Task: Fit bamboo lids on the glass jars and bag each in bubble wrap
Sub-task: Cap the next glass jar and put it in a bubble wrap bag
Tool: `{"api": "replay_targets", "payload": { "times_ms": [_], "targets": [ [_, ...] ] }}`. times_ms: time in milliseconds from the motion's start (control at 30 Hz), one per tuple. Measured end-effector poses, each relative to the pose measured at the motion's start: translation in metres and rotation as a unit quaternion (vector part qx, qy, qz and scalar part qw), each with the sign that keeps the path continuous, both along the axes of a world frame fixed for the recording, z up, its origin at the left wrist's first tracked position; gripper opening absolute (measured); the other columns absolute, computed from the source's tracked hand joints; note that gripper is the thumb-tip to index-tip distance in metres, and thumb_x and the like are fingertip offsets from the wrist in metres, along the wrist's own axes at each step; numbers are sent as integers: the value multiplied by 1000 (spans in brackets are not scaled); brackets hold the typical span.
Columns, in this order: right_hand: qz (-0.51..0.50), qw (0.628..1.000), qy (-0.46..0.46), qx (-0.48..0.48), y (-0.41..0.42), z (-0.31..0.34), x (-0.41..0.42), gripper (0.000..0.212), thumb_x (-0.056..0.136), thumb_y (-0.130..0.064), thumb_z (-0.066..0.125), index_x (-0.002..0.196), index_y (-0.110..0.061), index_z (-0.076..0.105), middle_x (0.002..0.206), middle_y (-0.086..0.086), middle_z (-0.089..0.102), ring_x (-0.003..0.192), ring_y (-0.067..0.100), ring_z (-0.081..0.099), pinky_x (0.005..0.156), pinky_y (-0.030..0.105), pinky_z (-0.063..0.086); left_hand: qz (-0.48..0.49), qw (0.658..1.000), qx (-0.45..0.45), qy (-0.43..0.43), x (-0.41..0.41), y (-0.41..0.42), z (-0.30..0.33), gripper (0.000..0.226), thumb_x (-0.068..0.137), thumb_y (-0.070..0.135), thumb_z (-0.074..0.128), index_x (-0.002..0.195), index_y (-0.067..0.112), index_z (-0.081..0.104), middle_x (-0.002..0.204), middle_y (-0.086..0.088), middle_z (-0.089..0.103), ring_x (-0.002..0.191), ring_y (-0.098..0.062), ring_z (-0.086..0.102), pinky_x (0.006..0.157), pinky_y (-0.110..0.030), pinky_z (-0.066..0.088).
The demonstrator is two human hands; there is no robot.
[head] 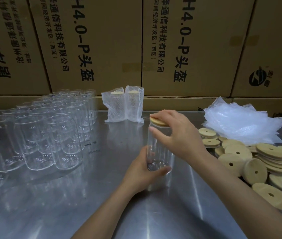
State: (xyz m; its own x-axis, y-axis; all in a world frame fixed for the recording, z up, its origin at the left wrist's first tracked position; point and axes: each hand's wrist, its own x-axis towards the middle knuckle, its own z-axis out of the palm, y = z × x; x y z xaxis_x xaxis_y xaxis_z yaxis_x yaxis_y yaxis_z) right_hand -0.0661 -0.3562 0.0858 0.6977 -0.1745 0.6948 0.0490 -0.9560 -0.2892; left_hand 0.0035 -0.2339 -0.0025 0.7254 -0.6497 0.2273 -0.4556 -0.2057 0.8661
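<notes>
Glass, smooth and breakable, forms the jar [160, 149] held upright at the near centre of the surface [102, 195]. Its lower body is gripped by the left hand [144, 171]; the stiff, light bamboo lid [157, 121] is pressed on the mouth under the right hand [176, 135], fingers curled over its rim. A low, firm grip is advised.

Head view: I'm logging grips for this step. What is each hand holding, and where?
Left hand grips the glass jar round its base; right hand presses the bamboo lid on top.
</notes>
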Motion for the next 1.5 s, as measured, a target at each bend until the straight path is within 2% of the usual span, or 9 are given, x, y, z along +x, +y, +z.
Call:
{"api": "replay_targets", "payload": {
  "times_ms": [267,500,667,833,933,1067,1200,1367,1500],
  "targets": [
    [-13,1000,2,-25,-1,-4,-5,35,88,-46,59,121,-34,61,120,-18,57,115,6,49,87,20,36,-4,1000,20,-17,0,0,-2,68,71,52,78,124,39,37,113,26,53,94,24,50,82,-9,45],
    [7,998,-2,-62,-5,-10,-6,41,89,-44,59,127,-29,58,127,-8,55,124,9,45,101,28,37,-11,1000,15,-16,0,-1,-2,63,72,51,78,117,46,36,109,27,56,93,26,50,74,-1,43],
    [83,982,-61,157,-24,-21,1,38,93,-52,39,122,-33,55,124,-14,54,120,4,47,95,26,39,-4,1000,6,-4,3,-3,-6,56,72,45,80,108,51,37,110,27,55,93,24,52,78,-3,44],
    [-101,968,-58,224,-97,-26,14,37,103,-37,36,98,-12,63,97,1,58,102,25,53,84,36,40,-15,1000,21,-5,2,-2,-4,68,70,57,76,118,55,28,111,38,46,96,27,48,77,-1,40],
    [-265,947,52,172,-153,-22,12,39,98,-32,48,125,-7,59,127,13,57,122,32,47,94,43,42,-12,1000,24,-9,2,-3,-2,63,68,61,75,111,60,30,111,40,46,103,20,51,90,-12,43],
    [-401,882,196,148,-200,-27,0,50,96,-35,48,137,-7,42,138,19,46,126,38,40,101,47,37,-12,999,25,-16,3,-4,-2,76,65,65,74,124,54,28,115,38,49,112,7,54,101,-29,45],
    [-421,831,281,229,-215,-37,-3,57,95,-37,53,138,-6,33,137,19,43,125,38,43,99,45,37,-10,1000,19,-15,2,-5,-2,84,53,76,66,126,51,31,120,31,55,111,8,55,101,-32,46],
    [-435,853,241,157,-219,-40,-4,19,93,-24,56,98,-6,54,94,12,56,94,32,55,80,39,43,-9,1000,22,-13,2,-6,-2,72,51,78,64,112,59,32,117,34,53,111,8,55,101,-31,46],
    [-434,878,181,86,-208,-36,0,35,96,-42,54,94,-9,62,96,13,64,96,32,56,78,36,37,-8,1000,21,-15,2,-6,-2,82,51,79,63,122,54,30,121,30,55,111,6,56,101,-33,46]
  ]
}}
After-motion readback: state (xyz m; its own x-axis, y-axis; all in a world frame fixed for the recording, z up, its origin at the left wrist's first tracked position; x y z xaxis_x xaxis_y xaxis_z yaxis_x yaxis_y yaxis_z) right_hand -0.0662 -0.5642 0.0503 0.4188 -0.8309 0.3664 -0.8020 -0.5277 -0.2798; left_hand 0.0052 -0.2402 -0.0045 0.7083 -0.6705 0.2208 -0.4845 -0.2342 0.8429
